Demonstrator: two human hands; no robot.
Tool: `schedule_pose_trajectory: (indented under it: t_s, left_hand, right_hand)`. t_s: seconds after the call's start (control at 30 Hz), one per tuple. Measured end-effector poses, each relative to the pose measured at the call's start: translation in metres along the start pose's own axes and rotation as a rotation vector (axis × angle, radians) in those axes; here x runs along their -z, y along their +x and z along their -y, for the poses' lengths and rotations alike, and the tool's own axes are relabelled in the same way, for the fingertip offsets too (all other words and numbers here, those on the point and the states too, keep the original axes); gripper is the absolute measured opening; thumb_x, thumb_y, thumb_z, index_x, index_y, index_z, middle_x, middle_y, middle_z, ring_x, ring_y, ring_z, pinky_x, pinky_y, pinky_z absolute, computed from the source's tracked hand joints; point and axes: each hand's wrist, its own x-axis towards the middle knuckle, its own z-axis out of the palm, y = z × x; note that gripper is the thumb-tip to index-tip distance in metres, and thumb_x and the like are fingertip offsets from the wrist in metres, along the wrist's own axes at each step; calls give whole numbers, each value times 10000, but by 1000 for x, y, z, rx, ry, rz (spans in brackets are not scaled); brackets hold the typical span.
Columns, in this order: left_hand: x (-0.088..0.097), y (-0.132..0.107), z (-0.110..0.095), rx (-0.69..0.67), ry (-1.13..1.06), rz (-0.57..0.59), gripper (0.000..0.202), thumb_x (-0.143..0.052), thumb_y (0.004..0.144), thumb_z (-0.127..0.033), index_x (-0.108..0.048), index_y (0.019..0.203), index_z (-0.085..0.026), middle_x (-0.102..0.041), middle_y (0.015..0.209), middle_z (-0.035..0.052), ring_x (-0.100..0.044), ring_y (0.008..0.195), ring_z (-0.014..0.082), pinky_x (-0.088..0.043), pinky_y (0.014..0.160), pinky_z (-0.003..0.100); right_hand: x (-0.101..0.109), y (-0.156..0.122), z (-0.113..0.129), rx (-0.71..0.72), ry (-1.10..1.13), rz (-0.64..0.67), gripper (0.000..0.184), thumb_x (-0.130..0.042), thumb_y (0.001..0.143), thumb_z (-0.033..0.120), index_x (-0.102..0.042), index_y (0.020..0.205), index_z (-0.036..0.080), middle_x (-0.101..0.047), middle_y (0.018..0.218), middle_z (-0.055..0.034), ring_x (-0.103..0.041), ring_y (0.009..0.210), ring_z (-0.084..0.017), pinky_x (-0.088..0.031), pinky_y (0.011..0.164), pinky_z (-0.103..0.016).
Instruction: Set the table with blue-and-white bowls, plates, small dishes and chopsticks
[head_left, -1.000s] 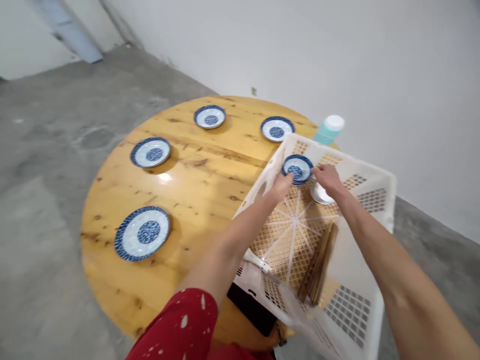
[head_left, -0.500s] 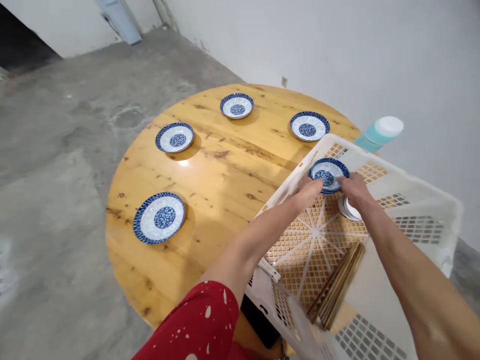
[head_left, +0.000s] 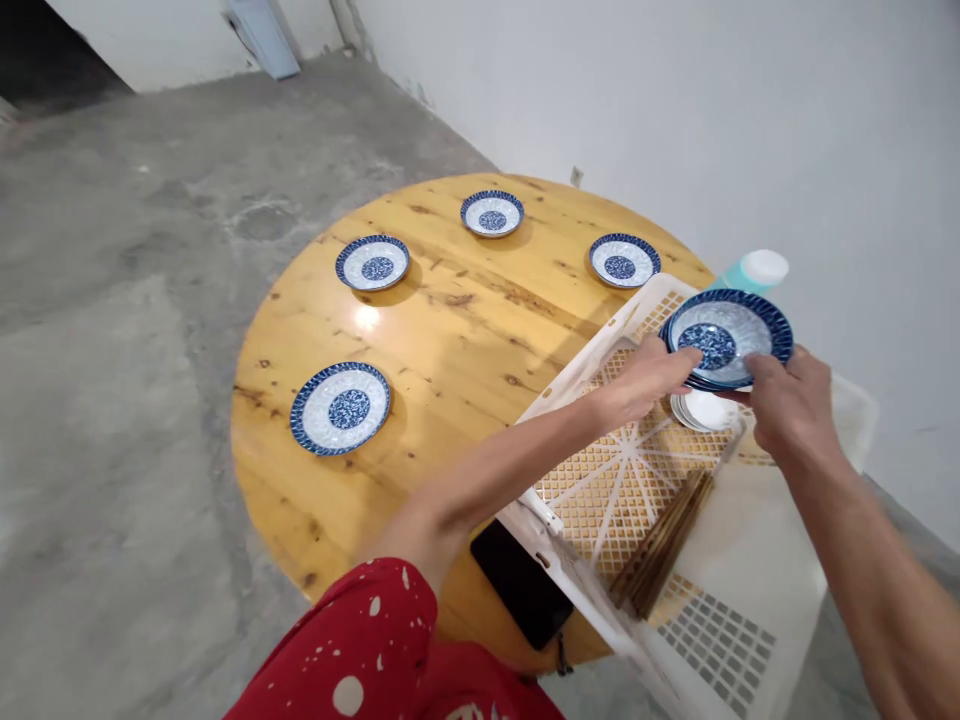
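Between my two hands is a small stack of blue-and-white bowls, held above the white plastic basket. My left hand grips the stack's left rim with the thumb over the edge. On the right rim, my right hand has its thumb on top and its fingers underneath. Beneath the stack, a pile of small white dishes lies in the basket, partly hidden. Nearer to me in the basket is a bundle of brown chopsticks.
Blue-rimmed plates are spaced around the round wooden table. A black phone lies by the table's near edge, beside the basket. Behind the basket stands a turquoise bottle with a white cap. A white wall rises beyond the table.
Both hands have lifted the bowl stack up from inside the basket and toward me, slightly right. The view has shifted a little, showing more of the phone.
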Motion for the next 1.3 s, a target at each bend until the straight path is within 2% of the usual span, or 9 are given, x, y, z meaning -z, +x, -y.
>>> schedule_pose_trajectory:
  t_s: [0.07, 0.17, 0.27, 0.37, 0.57, 0.73, 0.83, 0.97, 1.3]
  left_hand:
    - [11, -12, -16, -42, 15, -15, 226, -578, 832, -247, -645, 1018, -138, -718, 1022, 110, -677, 943, 207, -602, 789, 331]
    - [40, -31, -44, -108, 39, -32, 224, -579, 823, -248, -646, 1005, -137, -716, 1034, 116, -682, 957, 217, -597, 813, 362]
    - [82, -48, -68, -117, 66, -65, 177, -606, 804, -227, -650, 951, -136, -727, 978, 94, -688, 953, 213, -587, 842, 367]
    - [133, -58, -82, -108, 95, -137, 148, -625, 779, -199, -646, 907, -128, -732, 908, 80, -696, 923, 203, -588, 824, 329]
    - [240, -60, -70, -18, 130, -199, 175, -579, 767, -166, -645, 921, -116, -739, 976, 121, -707, 936, 236, -605, 789, 356]
    - [307, -47, -46, 71, 153, -200, 185, -572, 769, -178, -647, 923, -109, -736, 1018, 156, -700, 967, 255, -611, 783, 367]
    - [333, -35, -32, 111, 143, -188, 188, -578, 764, -171, -643, 934, -121, -731, 1041, 148, -704, 954, 249, -613, 774, 367]
    - [355, -16, -20, 154, 138, -205, 226, -577, 758, -161, -649, 972, -145, -727, 1064, 127, -703, 962, 236, -609, 772, 352]
    - [381, 23, -19, 183, 176, -211, 304, -581, 760, -170, -653, 1052, -129, -729, 1086, 135, -704, 958, 244, -602, 755, 334]
  right_hand:
    - [-5, -13, 30, 10, 82, 62, 110, -592, 671, 196, -630, 773, 184, -656, 721, -62, -577, 529, -149, -525, 519, -341]
    - [-27, -30, 70, 64, 168, 95, 124, -587, 679, 186, -613, 800, 178, -637, 722, -39, -565, 536, -130, -549, 566, -348]
    - [-65, -47, 99, 89, 240, 143, 117, -567, 705, 180, -599, 818, 167, -624, 715, -16, -572, 585, -129, -572, 641, -359]
    - [-115, -64, 117, 28, 265, 201, 128, -542, 716, 171, -615, 819, 155, -633, 710, -15, -588, 616, -148, -579, 667, -368]
    - [-222, -101, 124, -281, 272, 260, 53, -540, 696, 156, -571, 717, 193, -608, 648, 22, -574, 592, -142, -569, 594, -294]
    - [-288, -120, 118, -525, 217, 229, 114, -514, 685, 82, -531, 701, 193, -583, 594, 35, -567, 567, -126, -562, 578, -268]
    - [-316, -121, 113, -592, 159, 213, 132, -505, 688, 59, -521, 698, 189, -576, 576, 32, -559, 558, -129, -545, 543, -260]
    - [-344, -115, 105, -626, 129, 185, 166, -489, 671, 23, -513, 696, 185, -558, 571, 33, -549, 547, -126, -529, 532, -255]
    - [-383, -92, 83, -620, 101, 178, 173, -502, 646, 36, -512, 711, 196, -581, 607, 10, -573, 581, -139, -494, 525, -225]
